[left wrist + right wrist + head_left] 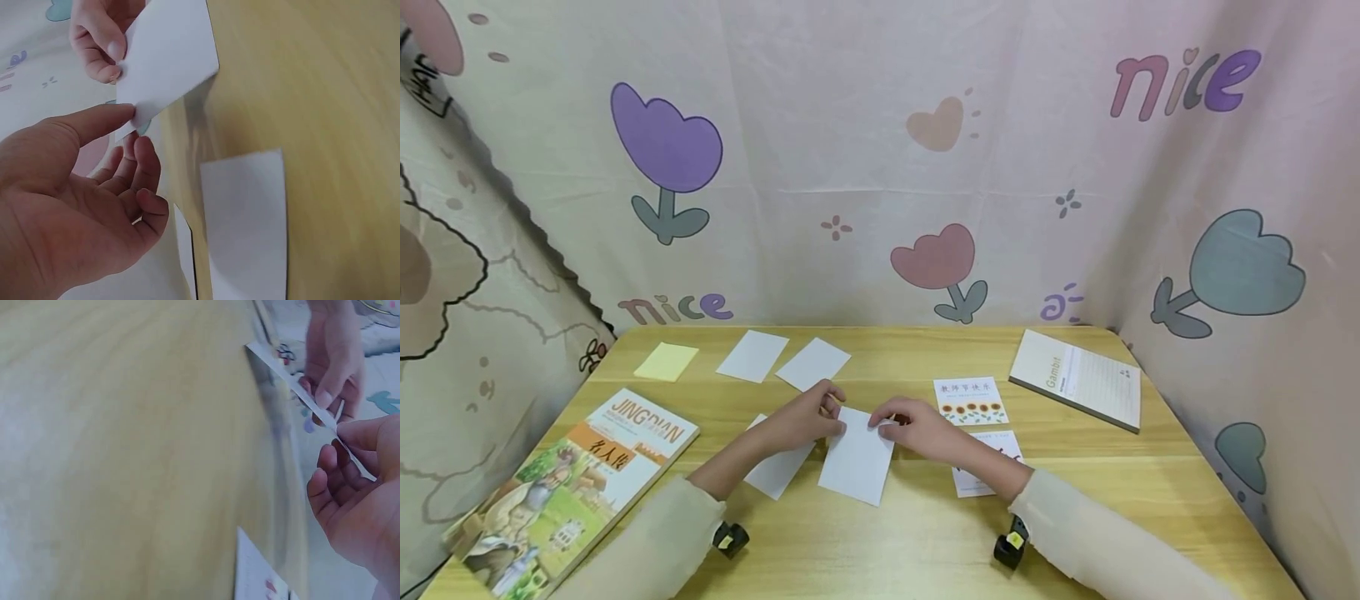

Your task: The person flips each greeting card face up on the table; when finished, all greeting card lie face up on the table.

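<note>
Both hands hold one white card [857, 458] by its far edge, its blank face showing in the head view. The left hand [808, 417] pinches the far left corner between thumb and fingers. At the far right corner, the right hand [917, 425] pinches the card with thumb and curled fingers. In the left wrist view the card [172, 59] is raised over the table at a tilt. Another white card [778, 467] lies under the left forearm, partly covered. Beneath the right forearm is a printed card [977, 483], partly hidden.
Two white cards [752, 356] lie at the back, beside a yellow sticky note [666, 362]. A sunflower card [970, 401] sits right of centre. A magazine-like book [580, 492] is at left, a Gambit notebook [1075, 379] at back right. A printed curtain [850, 167] hangs behind the table.
</note>
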The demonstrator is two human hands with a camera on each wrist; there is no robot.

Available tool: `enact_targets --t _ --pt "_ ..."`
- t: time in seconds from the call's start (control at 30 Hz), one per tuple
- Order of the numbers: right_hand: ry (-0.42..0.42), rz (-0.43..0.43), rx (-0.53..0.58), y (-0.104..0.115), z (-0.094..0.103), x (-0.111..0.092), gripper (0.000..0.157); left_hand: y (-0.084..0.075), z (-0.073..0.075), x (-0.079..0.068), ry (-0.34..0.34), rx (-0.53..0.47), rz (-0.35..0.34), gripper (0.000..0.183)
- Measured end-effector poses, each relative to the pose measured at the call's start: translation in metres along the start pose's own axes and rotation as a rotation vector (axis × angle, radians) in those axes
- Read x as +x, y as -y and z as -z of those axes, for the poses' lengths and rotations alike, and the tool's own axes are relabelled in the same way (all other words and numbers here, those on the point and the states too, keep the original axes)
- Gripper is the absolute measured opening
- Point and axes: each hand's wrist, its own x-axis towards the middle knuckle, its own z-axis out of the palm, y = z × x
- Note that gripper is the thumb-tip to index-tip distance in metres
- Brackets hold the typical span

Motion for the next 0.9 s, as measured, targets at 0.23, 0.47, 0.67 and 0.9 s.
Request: enact_targets --t 0.23,0.47,0.67,0.9 --pt "-0.074 0.002 0.075 0.005 0.015 -0.016 0.021 -0.012 -0.014 0.000 -0.071 -0.005 -0.021 0.051" --pt "-0.152 -0.015 0.218 0.007 0.026 -0.028 0.021 -0.032 -0.027 -0.012 -0.273 0.192 -0.066 0.050" --pt "-0.261 -0.059 0.287 -0.001 0.033 -0.033 0.021 -0.048 -0.043 -0.023 -0.447 0.391 -0.269 0.044" --pt "-0.328 -0.125 0.383 -0.004 0.036 -0.035 0.028 -0.057 -0.067 -0.027 -0.536 0.746 -0.682 0.044"
